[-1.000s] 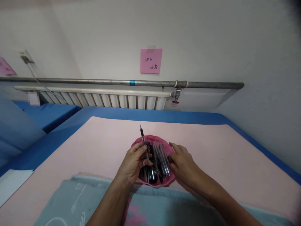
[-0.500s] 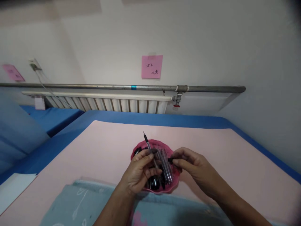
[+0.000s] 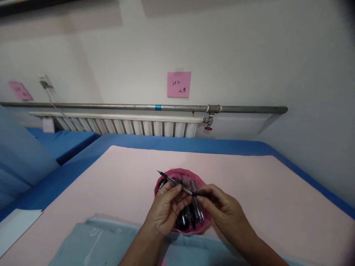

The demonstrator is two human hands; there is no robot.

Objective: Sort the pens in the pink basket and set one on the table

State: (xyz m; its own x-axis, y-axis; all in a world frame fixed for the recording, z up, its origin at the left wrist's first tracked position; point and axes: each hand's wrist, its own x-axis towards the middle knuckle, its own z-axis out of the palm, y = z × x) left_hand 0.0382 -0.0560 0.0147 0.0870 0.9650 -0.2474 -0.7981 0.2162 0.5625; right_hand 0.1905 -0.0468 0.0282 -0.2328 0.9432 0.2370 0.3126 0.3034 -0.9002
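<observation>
My left hand (image 3: 165, 207) is closed around the clear barrel of a pen (image 3: 172, 180), its thumb on top. The pen slants, its bare tip and black grip pointing up and left. At the barrel's rear end, my right hand (image 3: 223, 208) pinches a small black end plug (image 3: 195, 194), which meets the barrel; how deep it sits I cannot tell. Below both hands is a pink scalloped basket (image 3: 206, 224). Several clear pen barrels (image 3: 199, 211) and black pen parts (image 3: 183, 221) lie in it, partly hidden by my hands.
A pink sheet (image 3: 124, 173) covers the blue-edged table (image 3: 180, 142). Folded blue-grey cloth (image 3: 111, 240) lies along the near side, and white paper (image 3: 16, 227) at the left. Behind stand a radiator (image 3: 138, 127), a pipe (image 3: 116, 107) and a red-handled valve (image 3: 208, 129).
The pen has tilted further to the left, its rear end swinging toward my right hand. My right hand has brought the black plug left to the barrel's end. The view has shifted slightly.
</observation>
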